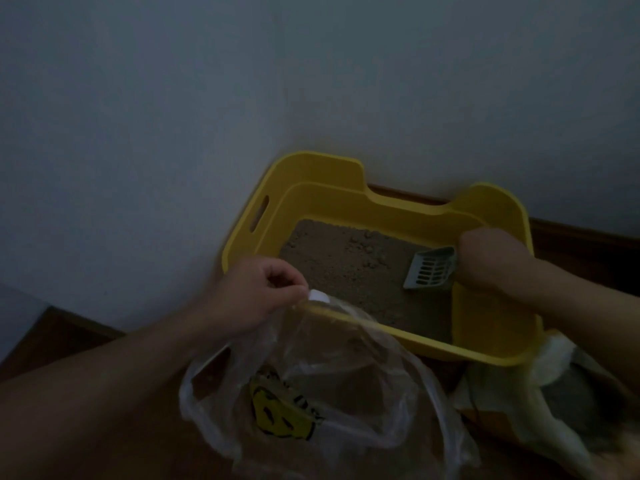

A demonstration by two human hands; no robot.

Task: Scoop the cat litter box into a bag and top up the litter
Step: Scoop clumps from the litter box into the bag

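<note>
The yellow litter box (pixel 346 181) sits on the floor against the wall, filled with brown granular litter (pixel 349 268). The right hand (pixel 485 261) grips a grey slotted scoop (pixel 431 270) over the litter's right side. The left hand (pixel 256 296) pinches the rim of a clear plastic bag (pixel 311 393) at the box's near edge.

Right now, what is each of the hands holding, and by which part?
Left hand pinches the clear plastic bag by its top edge; right hand grips the grey slotted plastic scoop by its handle end.
</note>
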